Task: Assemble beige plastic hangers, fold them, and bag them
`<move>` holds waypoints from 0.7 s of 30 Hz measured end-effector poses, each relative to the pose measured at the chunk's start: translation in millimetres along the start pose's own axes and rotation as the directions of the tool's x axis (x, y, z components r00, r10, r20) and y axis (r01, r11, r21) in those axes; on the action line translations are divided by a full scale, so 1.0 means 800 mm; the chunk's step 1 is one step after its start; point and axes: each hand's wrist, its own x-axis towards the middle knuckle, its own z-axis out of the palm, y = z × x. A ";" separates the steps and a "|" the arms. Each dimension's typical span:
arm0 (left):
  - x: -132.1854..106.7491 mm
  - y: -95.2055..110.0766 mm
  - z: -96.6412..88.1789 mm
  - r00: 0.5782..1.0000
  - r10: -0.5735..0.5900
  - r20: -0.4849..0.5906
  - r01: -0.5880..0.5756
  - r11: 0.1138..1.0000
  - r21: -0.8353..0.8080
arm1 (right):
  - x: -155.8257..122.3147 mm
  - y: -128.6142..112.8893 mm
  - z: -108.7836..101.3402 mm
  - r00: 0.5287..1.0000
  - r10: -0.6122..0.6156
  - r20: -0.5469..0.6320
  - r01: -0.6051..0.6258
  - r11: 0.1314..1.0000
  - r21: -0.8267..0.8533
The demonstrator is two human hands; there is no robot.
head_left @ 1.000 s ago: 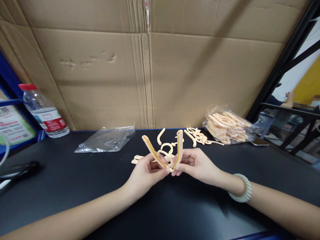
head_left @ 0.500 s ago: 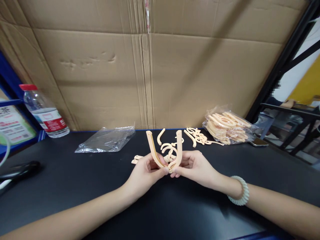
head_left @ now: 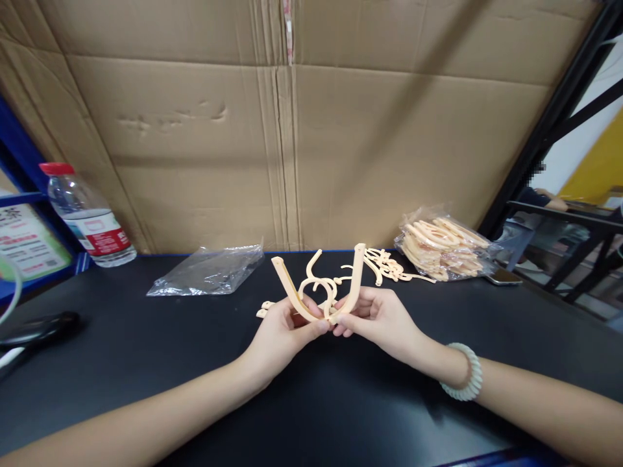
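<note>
Above the black tabletop (head_left: pixel 146 363) my two hands meet and hold a pair of cream plastic arms joined at the bottom in a V. My left hand (head_left: pixel 285 331) is closed round the left arm (head_left: pixel 288 293). My right hand (head_left: pixel 377 318) pinches the right arm (head_left: pixel 354 280). A cream hook piece (head_left: pixel 318 285) shows between the two arms, just behind them. A few loose cream parts (head_left: pixel 265 309) lie on the table beside my left hand.
A clear bag of cream parts (head_left: pixel 442 246) and a loose heap of parts (head_left: pixel 387 264) sit at the back right. An empty clear bag (head_left: pixel 209 271) lies back left, a water bottle (head_left: pixel 85 217) far left. A cardboard wall (head_left: pixel 292 143) closes the back. A black object (head_left: pixel 36 329) lies at the left edge.
The two arms swung closer together half a second ago and have now spread wider into a V. Both hands have risen slightly.
</note>
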 end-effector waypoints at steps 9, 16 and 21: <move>-0.005 0.008 0.005 0.996 -0.008 -0.088 0.012 0.999 0.041 | 0.006 -0.005 -0.010 0.992 -0.056 -0.110 0.054 0.998 -0.018; -0.004 0.004 0.000 0.962 0.085 -0.259 -0.073 0.996 0.055 | 0.012 -0.006 -0.022 0.952 -0.029 -0.305 0.049 0.997 0.058; -0.003 0.003 -0.002 0.965 0.090 -0.248 -0.070 0.994 0.087 | 0.013 -0.005 -0.024 0.936 -0.029 -0.352 0.045 0.998 0.038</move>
